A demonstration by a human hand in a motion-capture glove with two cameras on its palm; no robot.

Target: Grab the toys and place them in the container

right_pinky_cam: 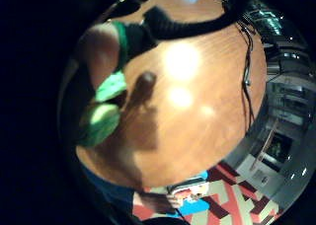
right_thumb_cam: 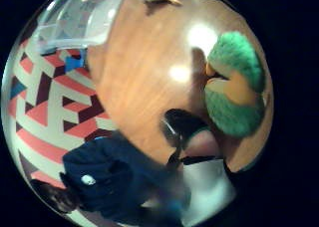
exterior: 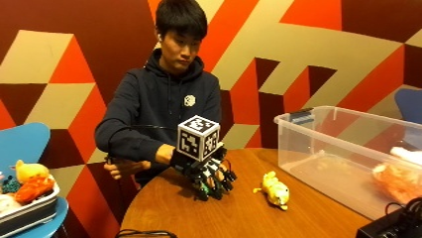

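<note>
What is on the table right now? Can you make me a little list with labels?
table: round wooden top
hand: gloved right hand held over the table, fingers pointing down, gripping a green plush toy
green plush toy: green and orange, close against the palm
yellow toy: yellow plush toy lying on the table beside the hand, not touched
container: clear plastic bin on the table, lid off, something pink-orange inside
other hand: bare, at the table's edge
</note>
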